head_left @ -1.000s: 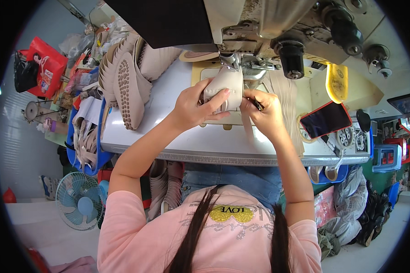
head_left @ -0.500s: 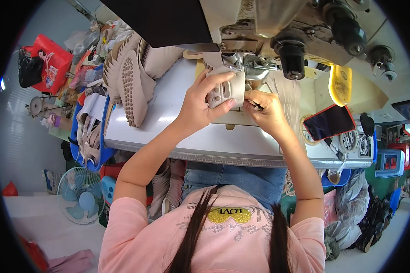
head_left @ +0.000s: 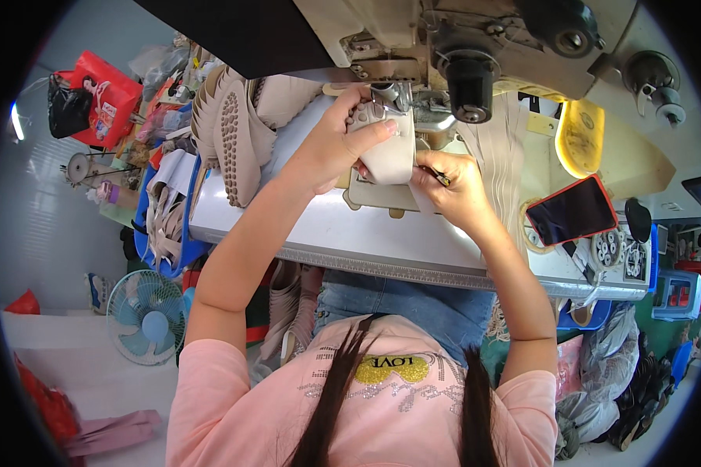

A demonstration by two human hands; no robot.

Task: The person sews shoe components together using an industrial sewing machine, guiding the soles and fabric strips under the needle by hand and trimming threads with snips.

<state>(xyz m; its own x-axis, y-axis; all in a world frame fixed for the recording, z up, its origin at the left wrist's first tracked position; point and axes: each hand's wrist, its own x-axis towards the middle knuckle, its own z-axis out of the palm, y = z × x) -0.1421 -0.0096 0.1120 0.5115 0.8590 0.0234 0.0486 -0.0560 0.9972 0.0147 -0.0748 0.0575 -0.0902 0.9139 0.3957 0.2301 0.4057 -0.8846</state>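
Note:
A beige shoe upper [head_left: 392,156] with round studs is curved under the needle area of the sewing machine [head_left: 393,97]. My left hand [head_left: 331,152] grips its left side, thumb on the outer face and fingers round the far edge. At its right edge, my right hand [head_left: 459,189] is closed, with a slim black and yellow tool [head_left: 442,177] between the fingers; its kind is not clear. Those right fingertips touch the upper's edge and a pale strip below it. The stitching point is mostly hidden by the machine parts and the upper.
Studded beige uppers [head_left: 237,144] are piled on the table's left. Right of the machine hang beige strips [head_left: 494,163], with a red-edged phone [head_left: 572,210] and bobbins [head_left: 607,247] beyond. A blue bin [head_left: 160,257] and a fan [head_left: 149,319] stand at the left.
The upper has turned, so more of its plain side shows and its studs sit farther left. My left hand has moved up and round it; my right hand stays at its right edge.

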